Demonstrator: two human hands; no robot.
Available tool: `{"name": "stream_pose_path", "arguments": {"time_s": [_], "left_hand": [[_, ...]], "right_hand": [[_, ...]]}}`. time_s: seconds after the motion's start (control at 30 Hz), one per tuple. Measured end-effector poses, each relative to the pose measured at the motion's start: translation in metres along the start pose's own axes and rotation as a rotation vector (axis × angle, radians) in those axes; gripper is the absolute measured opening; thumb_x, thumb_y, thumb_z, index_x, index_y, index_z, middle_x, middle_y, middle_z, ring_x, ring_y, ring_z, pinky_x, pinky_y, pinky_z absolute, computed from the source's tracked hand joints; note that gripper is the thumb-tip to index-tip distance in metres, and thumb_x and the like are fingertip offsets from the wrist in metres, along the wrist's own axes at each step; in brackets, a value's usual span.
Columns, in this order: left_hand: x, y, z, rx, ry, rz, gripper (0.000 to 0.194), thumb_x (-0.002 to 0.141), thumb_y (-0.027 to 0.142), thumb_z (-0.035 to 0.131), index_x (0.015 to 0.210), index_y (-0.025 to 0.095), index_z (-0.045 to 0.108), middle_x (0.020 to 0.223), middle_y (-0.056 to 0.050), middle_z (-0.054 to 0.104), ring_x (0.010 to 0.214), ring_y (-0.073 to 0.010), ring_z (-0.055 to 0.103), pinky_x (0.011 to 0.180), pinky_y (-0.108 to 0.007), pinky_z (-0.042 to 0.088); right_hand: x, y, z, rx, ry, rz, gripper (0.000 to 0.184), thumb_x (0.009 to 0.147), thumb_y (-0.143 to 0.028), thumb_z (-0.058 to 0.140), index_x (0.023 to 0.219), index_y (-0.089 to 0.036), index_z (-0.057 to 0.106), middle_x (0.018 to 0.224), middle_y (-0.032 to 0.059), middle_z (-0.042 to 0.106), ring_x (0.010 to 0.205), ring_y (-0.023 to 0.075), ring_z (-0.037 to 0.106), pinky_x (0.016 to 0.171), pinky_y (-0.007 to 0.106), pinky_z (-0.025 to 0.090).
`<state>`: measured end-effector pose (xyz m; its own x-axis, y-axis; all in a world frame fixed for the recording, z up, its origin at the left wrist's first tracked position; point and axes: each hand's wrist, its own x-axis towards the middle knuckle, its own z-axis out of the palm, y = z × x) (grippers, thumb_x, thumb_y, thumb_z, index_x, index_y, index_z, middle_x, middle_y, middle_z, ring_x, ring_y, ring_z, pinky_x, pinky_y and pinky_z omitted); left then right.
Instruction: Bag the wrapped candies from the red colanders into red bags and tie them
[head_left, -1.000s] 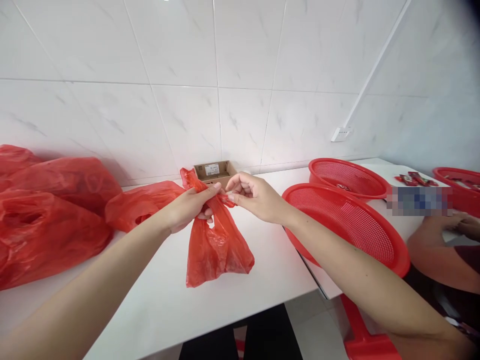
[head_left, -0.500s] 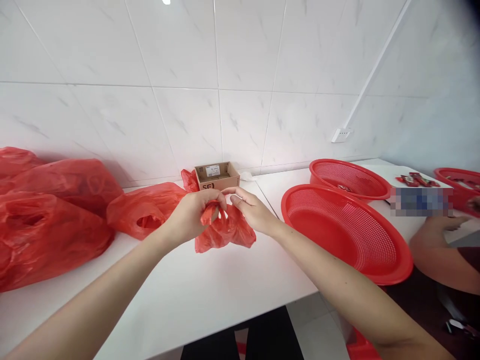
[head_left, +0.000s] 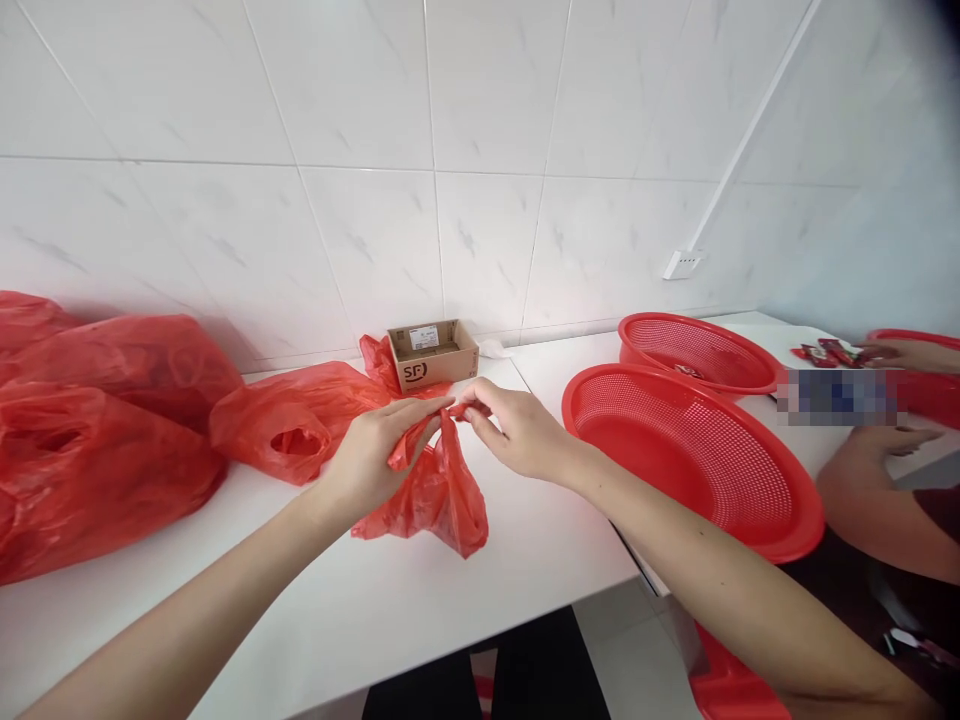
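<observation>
Where the wall [head_left: 360, 90] is met by the table [head_left: 315, 600]: marbled tile above, white top below.
Bags [head_left: 112, 440]: red, bulging, heaped at left; one with a gaping opening is set nearest the hands.
Near basket [head_left: 757, 480]: red, perforated; tilted, the far basket [head_left: 690, 345] partly covered by its rim.
Co-worker's arm [head_left: 859, 490]: seen at far right.
Held bag [head_left: 450, 490]: red, thin, held over the table between bags and near basket; whether its base is touched by the table cannot be told.
Left hand [head_left: 386, 440]: the held bag's upper part gripped, fingers pointed rightward.
Right hand [head_left: 517, 425]: fingers curled, a bunched end of plastic pinched at the tips.
Box [head_left: 439, 365]: open-topped, marked "SF", stood beyond the hands.
Packets [head_left: 825, 352]: small, red, piled at right.
</observation>
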<state>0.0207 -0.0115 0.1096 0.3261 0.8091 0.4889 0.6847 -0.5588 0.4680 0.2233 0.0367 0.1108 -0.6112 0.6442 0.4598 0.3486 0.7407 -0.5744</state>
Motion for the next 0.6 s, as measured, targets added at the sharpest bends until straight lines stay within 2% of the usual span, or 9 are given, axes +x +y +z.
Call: {"name": "stream_pose_path", "arguments": {"time_s": [0.13,0.2,0.27,0.4,0.47,0.6], "left_hand": [[-0.01,-0.015,-0.011,0.074,0.006,-0.034,0.03,0.095,0.034,0.046,0.115,0.027,0.066,0.11,-0.003,0.071,0.101,-0.02,0.063,0.087,-0.032,0.05],[-0.022,-0.031,-0.021,0.1,0.004,-0.102,0.03,0.093,0.041,0.047,0.102,0.026,0.071,0.103,-0.004,0.072,0.098,-0.0229,0.063,0.085,-0.034,0.05],[-0.039,-0.051,-0.031,0.103,0.005,-0.247,0.034,0.09,0.05,0.048,0.09,0.026,0.072,0.097,-0.005,0.073,0.092,-0.0249,0.064,0.081,-0.034,0.05],[-0.069,-0.076,-0.04,0.05,-0.067,-0.491,0.039,0.087,0.058,0.047,0.087,0.029,0.072,0.101,-0.003,0.073,0.1,-0.0263,0.064,0.087,-0.035,0.049],[-0.077,-0.076,-0.04,0.039,-0.09,-0.521,0.039,0.087,0.059,0.047,0.084,0.029,0.072,0.1,-0.002,0.073,0.101,-0.0261,0.063,0.088,-0.035,0.048],[-0.079,-0.064,-0.032,0.012,-0.137,-0.487,0.038,0.087,0.057,0.047,0.081,0.028,0.07,0.094,-0.001,0.073,0.093,-0.0238,0.064,0.084,-0.033,0.048]], "right_hand": [[-0.007,0.024,-0.007,-0.466,0.019,-0.213,0.028,0.091,-0.007,0.035,0.101,-0.02,0.058,0.086,0.0043,0.067,0.075,0.017,0.056,0.059,0.027,0.031],[-0.012,0.043,-0.018,-0.629,-0.014,-0.2,0.028,0.091,-0.006,0.036,0.096,-0.019,0.061,0.079,0.0051,0.065,0.072,0.0181,0.054,0.056,0.028,0.027],[-0.018,0.06,-0.03,-0.736,-0.057,-0.121,0.025,0.093,-0.011,0.038,0.092,-0.019,0.062,0.071,0.0049,0.062,0.066,0.0181,0.051,0.053,0.029,0.023],[-0.026,0.076,-0.042,-0.796,-0.106,-0.004,0.025,0.096,-0.018,0.039,0.091,-0.02,0.063,0.066,0.0039,0.059,0.065,0.0174,0.05,0.052,0.029,0.02],[-0.027,0.076,-0.042,-0.791,-0.115,0.001,0.025,0.097,-0.018,0.038,0.091,-0.02,0.063,0.068,0.0041,0.06,0.067,0.0173,0.051,0.053,0.028,0.021],[-0.027,0.08,-0.04,-0.717,-0.124,0.041,0.023,0.097,-0.021,0.04,0.089,-0.021,0.062,0.068,0.004,0.058,0.068,0.0179,0.05,0.057,0.029,0.023]]}}
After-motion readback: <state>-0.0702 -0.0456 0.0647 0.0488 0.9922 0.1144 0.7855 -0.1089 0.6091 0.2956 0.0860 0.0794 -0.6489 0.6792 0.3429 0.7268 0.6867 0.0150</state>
